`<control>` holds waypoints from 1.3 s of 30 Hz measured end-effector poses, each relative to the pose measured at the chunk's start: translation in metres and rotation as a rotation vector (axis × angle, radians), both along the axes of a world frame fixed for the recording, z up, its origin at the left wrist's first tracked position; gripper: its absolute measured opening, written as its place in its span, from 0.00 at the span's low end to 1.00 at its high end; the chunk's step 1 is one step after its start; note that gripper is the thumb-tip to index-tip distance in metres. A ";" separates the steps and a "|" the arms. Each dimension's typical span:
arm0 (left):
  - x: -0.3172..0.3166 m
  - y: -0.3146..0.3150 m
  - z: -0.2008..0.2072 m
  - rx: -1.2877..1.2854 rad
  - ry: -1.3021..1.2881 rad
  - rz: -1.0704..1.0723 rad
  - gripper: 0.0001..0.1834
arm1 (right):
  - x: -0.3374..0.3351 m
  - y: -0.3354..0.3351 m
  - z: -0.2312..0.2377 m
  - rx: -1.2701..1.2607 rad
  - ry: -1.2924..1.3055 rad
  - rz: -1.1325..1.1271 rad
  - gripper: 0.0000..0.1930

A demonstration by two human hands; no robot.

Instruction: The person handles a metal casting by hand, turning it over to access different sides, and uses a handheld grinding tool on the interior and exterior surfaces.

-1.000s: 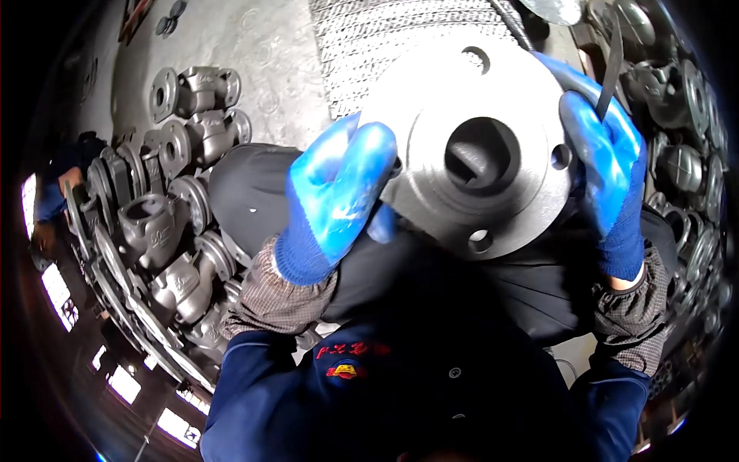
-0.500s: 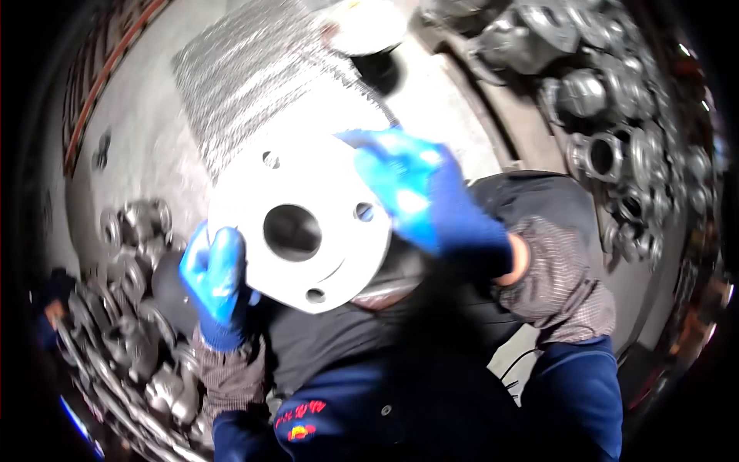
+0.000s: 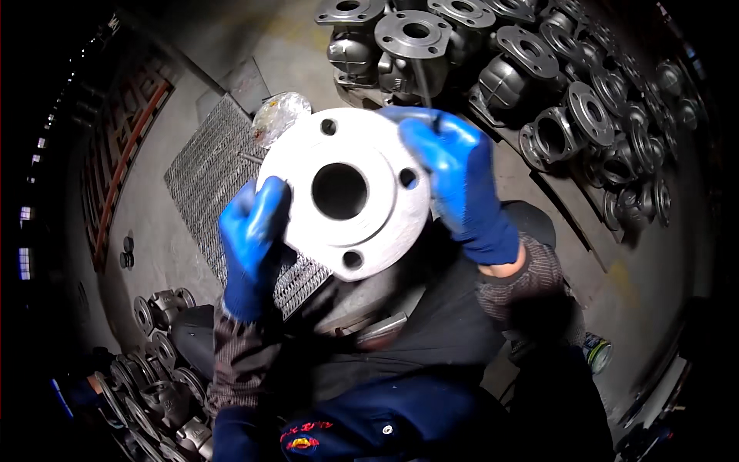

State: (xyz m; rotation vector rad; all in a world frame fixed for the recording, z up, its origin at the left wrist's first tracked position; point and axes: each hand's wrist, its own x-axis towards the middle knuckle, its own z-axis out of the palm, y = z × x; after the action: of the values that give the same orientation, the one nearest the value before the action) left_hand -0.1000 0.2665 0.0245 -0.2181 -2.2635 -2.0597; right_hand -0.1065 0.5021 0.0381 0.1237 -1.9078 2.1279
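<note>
A pale grey metal flange (image 3: pixel 379 165) faces up between my two hands, with a large round bore in its middle and smaller bolt holes around it. My left hand (image 3: pixel 250 239) is closed on its left edge, the thumb lying over the rim. On the opposite edge, my right hand (image 3: pixel 462 173) grips it with bent fingers. Both hands wear blue coated gloves. Whatever lies behind the flange is hidden, so I cannot tell if it belongs to a larger casting. Beneath it is a ribbed metal mat (image 3: pixel 198 173).
Several flanged valve bodies (image 3: pixel 416 46) stand at the far right, continuing down the right side. More castings (image 3: pixel 165 396) are heaped at the lower left. A round, shiny-topped disc (image 3: pixel 281 115) sits beyond the flange. A can (image 3: pixel 598 354) stands on the floor at the right.
Both hands have moved right and slightly up in the picture with the flange still held. The view has shifted, bringing more of the valve bodies at the far right into sight.
</note>
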 end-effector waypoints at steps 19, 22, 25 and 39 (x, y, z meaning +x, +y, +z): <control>-0.165 0.265 -0.117 -0.001 -0.172 -0.486 0.23 | -0.102 0.271 -0.148 0.730 -0.082 -0.777 0.19; -0.157 0.253 -0.103 -0.279 -0.084 -0.399 0.28 | -0.106 0.242 -0.142 0.591 -0.260 -0.825 0.23; -0.136 0.258 -0.078 -0.360 -0.103 -0.348 0.29 | -0.105 0.221 -0.126 0.763 -0.325 -0.938 0.24; -0.132 0.194 -0.112 -0.113 0.057 -0.178 0.13 | -0.126 0.190 -0.174 1.574 -0.396 -1.186 0.06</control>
State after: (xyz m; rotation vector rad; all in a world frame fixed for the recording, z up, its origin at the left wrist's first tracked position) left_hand -0.2315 0.4606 -0.0879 -0.4955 -2.4075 -1.9755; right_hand -0.2329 0.6918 -0.1355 -0.8901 -2.3459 -0.2763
